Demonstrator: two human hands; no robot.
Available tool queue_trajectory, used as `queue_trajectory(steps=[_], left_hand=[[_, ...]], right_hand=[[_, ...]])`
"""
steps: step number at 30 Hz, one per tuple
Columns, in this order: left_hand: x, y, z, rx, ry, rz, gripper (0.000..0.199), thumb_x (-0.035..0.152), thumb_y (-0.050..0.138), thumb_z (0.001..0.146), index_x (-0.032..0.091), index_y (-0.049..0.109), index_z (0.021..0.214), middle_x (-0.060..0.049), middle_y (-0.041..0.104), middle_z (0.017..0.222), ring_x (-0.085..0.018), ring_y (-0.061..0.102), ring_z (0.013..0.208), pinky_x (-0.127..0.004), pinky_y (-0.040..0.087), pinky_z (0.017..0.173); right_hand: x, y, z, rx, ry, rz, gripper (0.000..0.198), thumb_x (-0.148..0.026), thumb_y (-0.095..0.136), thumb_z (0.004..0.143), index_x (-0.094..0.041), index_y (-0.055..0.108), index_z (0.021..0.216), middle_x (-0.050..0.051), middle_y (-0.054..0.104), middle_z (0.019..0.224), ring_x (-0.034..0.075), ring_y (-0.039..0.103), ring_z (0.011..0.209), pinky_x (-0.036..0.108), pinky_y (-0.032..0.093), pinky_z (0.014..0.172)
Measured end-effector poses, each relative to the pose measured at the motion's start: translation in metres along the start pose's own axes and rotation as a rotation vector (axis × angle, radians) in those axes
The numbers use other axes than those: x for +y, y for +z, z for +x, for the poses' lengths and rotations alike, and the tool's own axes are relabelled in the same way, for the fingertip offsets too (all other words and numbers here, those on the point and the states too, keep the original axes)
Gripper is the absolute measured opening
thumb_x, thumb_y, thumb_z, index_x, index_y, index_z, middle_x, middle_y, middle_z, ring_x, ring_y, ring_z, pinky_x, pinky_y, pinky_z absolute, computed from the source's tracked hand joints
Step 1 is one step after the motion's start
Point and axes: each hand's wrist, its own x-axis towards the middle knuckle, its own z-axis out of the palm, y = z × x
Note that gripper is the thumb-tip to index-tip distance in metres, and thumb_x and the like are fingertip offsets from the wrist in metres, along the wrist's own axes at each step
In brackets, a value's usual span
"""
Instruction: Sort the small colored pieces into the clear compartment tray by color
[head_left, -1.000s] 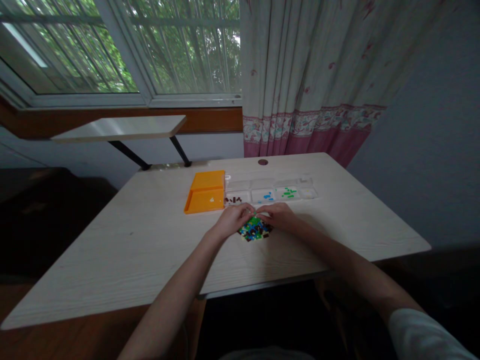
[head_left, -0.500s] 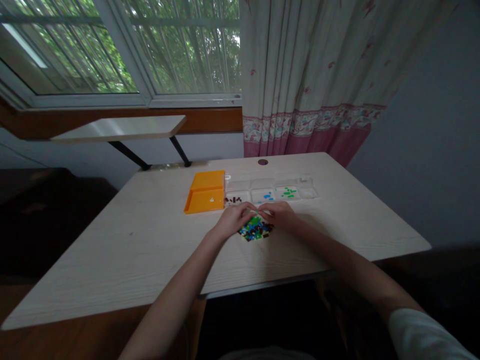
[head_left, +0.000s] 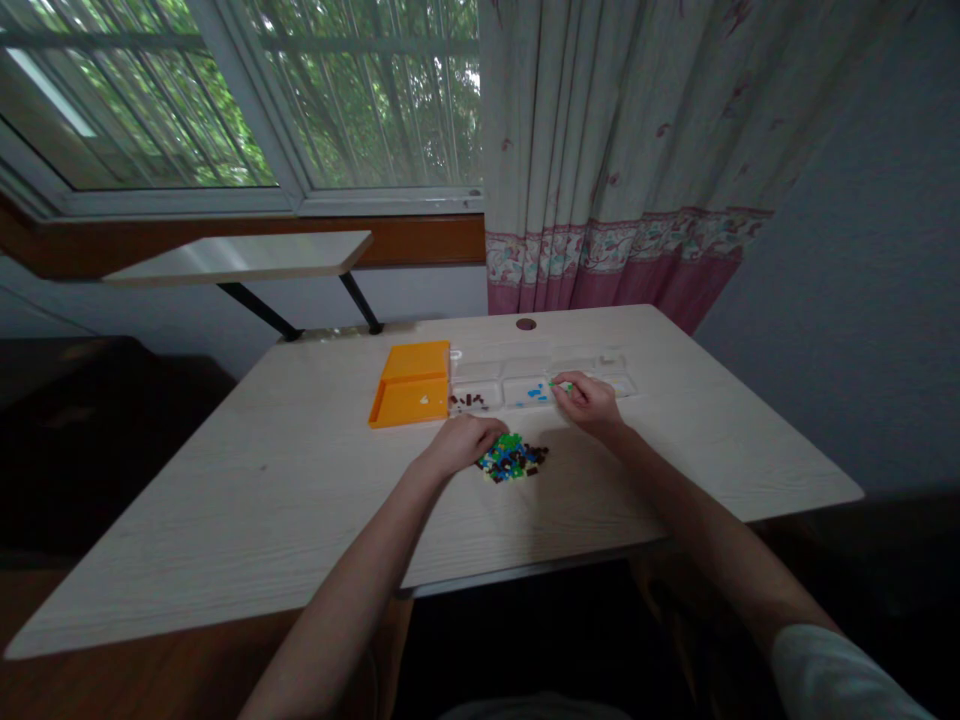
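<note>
A loose pile of small building bricks (head_left: 513, 460), in green, blue, dark brown and pale yellow, lies on the table. At the pile's upper left edge rests my left hand (head_left: 466, 440), its fingers curled together; what they hold, if anything, is hidden. My right hand (head_left: 589, 402) is over the clear compartment tray (head_left: 501, 384), at the section with green pieces. Between its thumb and forefinger a small green brick (head_left: 553, 384) shows at the tips. Dark brown bricks (head_left: 469, 399) and blue bricks (head_left: 535, 391) lie in the sections to the left.
An open orange case (head_left: 411, 383), with a small white piece in it, adjoins the tray's left end. At the back left stands a raised shelf (head_left: 255, 255) on black legs. A round cable hole (head_left: 526, 324) is near the table's far edge.
My right hand has left the pile, moving away from me and to the right over the tray's green section. My left hand stays beside the pile, its fingers more curled.
</note>
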Motion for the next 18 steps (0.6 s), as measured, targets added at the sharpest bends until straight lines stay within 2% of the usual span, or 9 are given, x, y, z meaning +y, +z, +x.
queue_trajectory(steps=[12,15,18], left_hand=[[0.0007,-0.0041,-0.0011,-0.033,-0.017,0.100,0.028,0.024,0.040,0.084,0.023,0.063,0.100,-0.002,0.068,0.090,-0.015,0.062,0.080,-0.022,0.043,0.068],[0.0009,-0.0040,-0.0010,-0.032,-0.022,0.107,0.028,0.026,0.039,0.084,0.024,0.063,0.099,-0.002,0.068,0.090,-0.016,0.062,0.080,-0.022,0.043,0.068],[0.0009,-0.0039,-0.0009,-0.030,-0.034,0.113,0.027,0.028,0.039,0.085,0.024,0.062,0.099,-0.002,0.068,0.088,-0.016,0.062,0.080,-0.023,0.043,0.067]], right_hand=[[-0.0010,0.0013,-0.0005,0.016,-0.050,-0.006,0.020,-0.031,0.050,0.081,-0.016,0.063,0.079,-0.008,0.030,0.041,0.007,0.034,0.037,0.019,0.032,0.045],[-0.0004,0.0001,-0.0002,-0.006,-0.020,-0.012,0.022,-0.033,0.049,0.082,-0.016,0.064,0.080,-0.008,0.031,0.041,0.007,0.035,0.038,0.019,0.032,0.047],[0.0057,-0.0031,0.0014,-0.093,0.054,-0.051,0.025,-0.036,0.047,0.082,-0.017,0.065,0.082,-0.006,0.037,0.043,0.008,0.039,0.040,0.020,0.032,0.049]])
